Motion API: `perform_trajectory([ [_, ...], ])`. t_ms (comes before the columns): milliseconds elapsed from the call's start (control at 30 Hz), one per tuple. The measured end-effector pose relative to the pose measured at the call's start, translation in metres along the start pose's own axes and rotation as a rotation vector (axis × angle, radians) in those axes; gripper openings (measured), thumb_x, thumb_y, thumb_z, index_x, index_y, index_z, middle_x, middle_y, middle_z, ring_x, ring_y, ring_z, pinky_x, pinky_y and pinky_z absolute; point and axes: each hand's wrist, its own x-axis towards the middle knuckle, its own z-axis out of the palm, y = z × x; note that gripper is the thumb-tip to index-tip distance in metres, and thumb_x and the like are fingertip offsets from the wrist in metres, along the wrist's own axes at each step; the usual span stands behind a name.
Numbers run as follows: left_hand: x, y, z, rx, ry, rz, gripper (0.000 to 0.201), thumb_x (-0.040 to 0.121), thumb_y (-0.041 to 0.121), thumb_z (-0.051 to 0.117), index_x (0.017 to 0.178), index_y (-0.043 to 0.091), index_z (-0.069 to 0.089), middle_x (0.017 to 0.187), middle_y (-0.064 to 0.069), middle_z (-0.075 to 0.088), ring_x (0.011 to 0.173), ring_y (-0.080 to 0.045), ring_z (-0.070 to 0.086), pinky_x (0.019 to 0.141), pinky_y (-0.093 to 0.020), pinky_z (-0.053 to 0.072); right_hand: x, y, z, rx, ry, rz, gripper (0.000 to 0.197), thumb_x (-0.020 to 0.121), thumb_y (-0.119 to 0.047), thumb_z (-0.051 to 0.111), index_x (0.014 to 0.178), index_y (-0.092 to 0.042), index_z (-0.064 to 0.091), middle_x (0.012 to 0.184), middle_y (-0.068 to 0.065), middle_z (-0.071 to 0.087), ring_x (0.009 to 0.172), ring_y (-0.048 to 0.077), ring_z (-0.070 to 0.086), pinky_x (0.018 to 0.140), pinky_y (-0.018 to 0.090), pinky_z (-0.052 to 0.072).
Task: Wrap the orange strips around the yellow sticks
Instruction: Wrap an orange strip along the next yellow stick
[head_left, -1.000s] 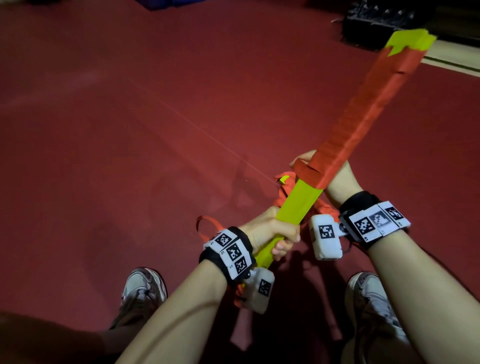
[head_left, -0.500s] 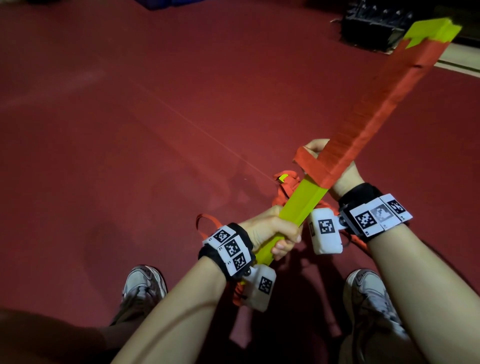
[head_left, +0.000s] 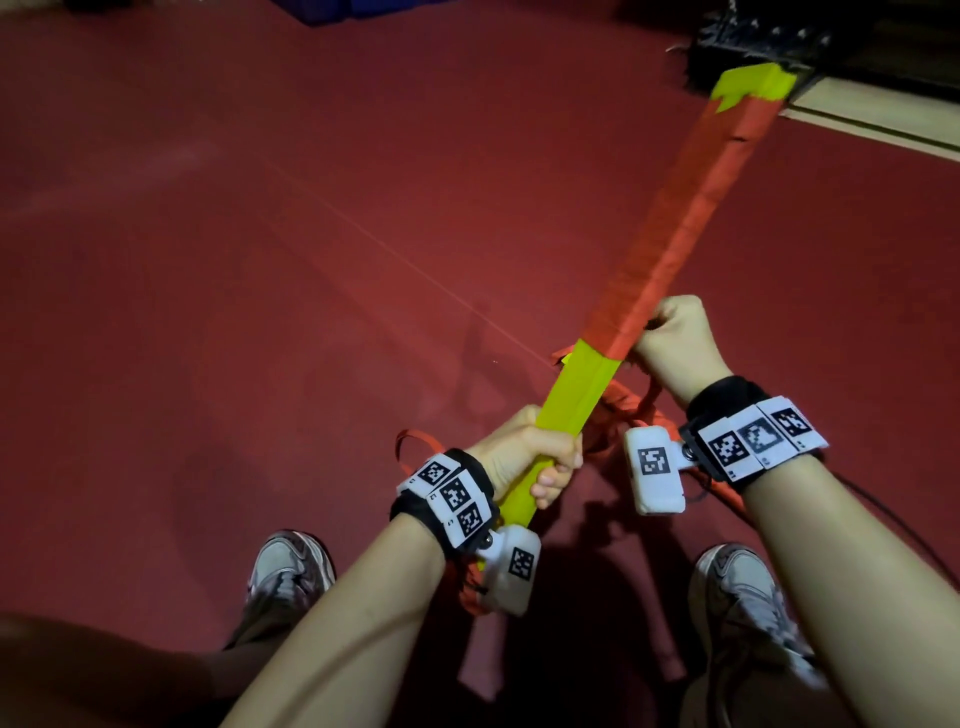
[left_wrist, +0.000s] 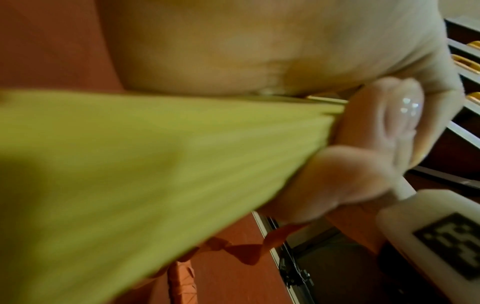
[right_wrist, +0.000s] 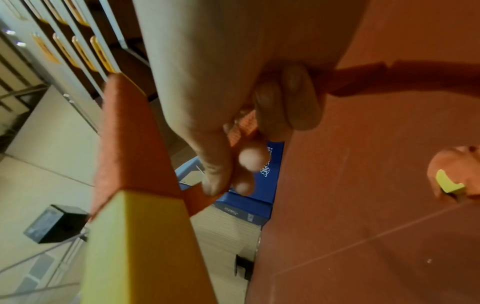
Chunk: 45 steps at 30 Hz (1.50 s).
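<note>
My left hand (head_left: 524, 457) gripped the long square yellow stick (head_left: 571, 395); my right hand (head_left: 675, 343), now beside it, pinched the orange crepe strip (head_left: 670, 234). Loose strip (head_left: 631, 410) lay on the red floor (head_left: 260, 312) beneath.

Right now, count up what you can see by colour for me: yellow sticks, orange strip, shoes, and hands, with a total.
Yellow: 1 yellow stick, gripped by the left hand.
Orange: 1 orange strip wound on the stick, its loose end in the right hand; the heap beneath cannot be counted.
White-grey: 2 shoes.
Hands: 2.
Total: 6.
</note>
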Motion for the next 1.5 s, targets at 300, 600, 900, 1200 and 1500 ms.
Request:
perform_trajectory([
  [300,0.003,-0.014,-0.007,0.013,0.095,-0.042,0.009,0.066,0.007,0.057,0.065,0.011,0.05,0.047,-0.005,0.033,0.038,-0.016,0.03,0.048,-0.027,0.03,0.001,0.014,0.0,-0.162,-0.175,0.161,0.041,0.08,0.012,0.057,0.05,-0.014,0.068,0.046,0.006,0.057,0.042,0.02,0.043,0.047,0.026,0.037],
  [600,0.024,-0.023,-0.012,0.003,0.413,0.046,0.029,0.092,0.013,0.071,0.068,0.015,0.053,0.051,-0.004,0.044,0.043,-0.018,0.037,0.046,-0.026,0.033,-0.005,-0.013,0.01,-0.426,-0.215,0.008,0.026,0.096,-0.015,0.062,0.071,-0.015,0.069,0.058,0.003,0.07,0.04,0.011,0.053,0.046,0.02,0.045],
  [900,0.035,-0.023,-0.021,0.058,0.59,0.15,0.036,0.091,0.031,0.076,0.066,0.016,0.055,0.053,-0.002,0.053,0.046,-0.019,0.047,0.049,-0.027,0.043,-0.006,-0.015,0.023,-0.482,-0.153,-0.053,0.032,0.094,-0.022,0.062,0.064,-0.013,0.069,0.056,0.0,0.067,0.044,0.006,0.051,0.056,0.026,0.039],
  [1200,0.04,-0.01,0.007,0.88,0.655,0.173,0.034,0.102,0.026,0.052,0.126,0.003,0.04,0.125,-0.022,0.054,0.115,-0.044,0.053,0.093,-0.049,0.043,-0.009,-0.01,0.041,-0.48,0.034,-0.014,0.051,0.085,-0.065,0.064,0.069,-0.017,0.056,0.056,-0.003,0.05,0.061,0.024,0.053,0.06,0.038,0.038],
  [1500,0.031,0.014,-0.016,0.146,0.402,0.387,0.066,0.086,0.025,0.079,0.137,0.026,0.038,0.109,-0.006,0.066,0.089,-0.006,0.067,0.081,-0.025,0.055,-0.003,-0.006,0.021,-0.198,-0.099,-0.027,0.052,0.077,-0.054,0.075,0.072,-0.005,0.061,0.061,0.013,0.059,0.059,0.011,0.042,0.058,0.036,0.038],
])
